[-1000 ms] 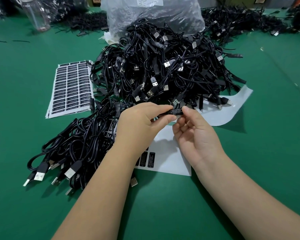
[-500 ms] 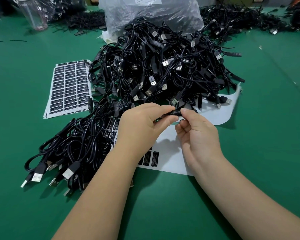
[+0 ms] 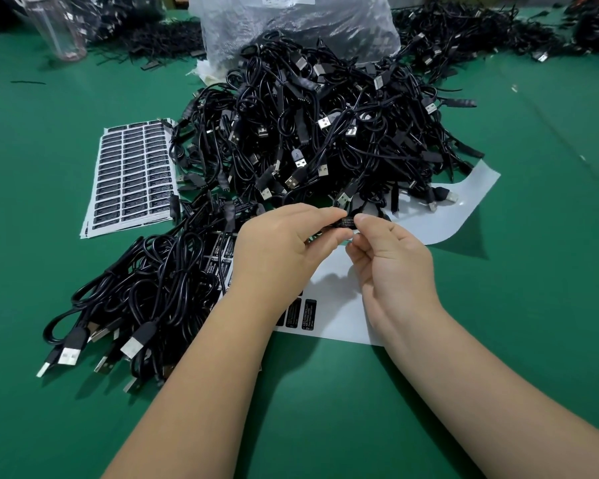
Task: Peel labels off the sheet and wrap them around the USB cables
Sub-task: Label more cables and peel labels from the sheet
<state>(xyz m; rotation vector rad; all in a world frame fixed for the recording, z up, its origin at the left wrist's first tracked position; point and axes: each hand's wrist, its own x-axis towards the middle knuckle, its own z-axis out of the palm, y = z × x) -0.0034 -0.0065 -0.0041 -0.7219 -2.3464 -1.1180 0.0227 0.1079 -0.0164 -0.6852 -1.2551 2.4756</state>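
Left hand (image 3: pixel 277 247) and right hand (image 3: pixel 391 261) meet over the green table (image 3: pixel 325 392), both pinching one black label (image 3: pixel 346 223) between thumb and fingertips; whether a cable runs inside the label cannot be told, fingers cover it. Directly behind, a tall tangled heap of USB cables (image 3: pixel 319 133) crowds the hands. Lower left, a flatter bundle of cables (image 3: pixel 135 299), plugs pointing toward the near edge. Under the wrists lies a mostly stripped backing sheet (image 3: pixel 339 305) with a few labels left on it; its far end curls up right of the heap. A full label sheet (image 3: pixel 132 174) sits left. Plastic bag (image 3: pixel 298 22) behind heap, clear bottle (image 3: pixel 57 29) far left
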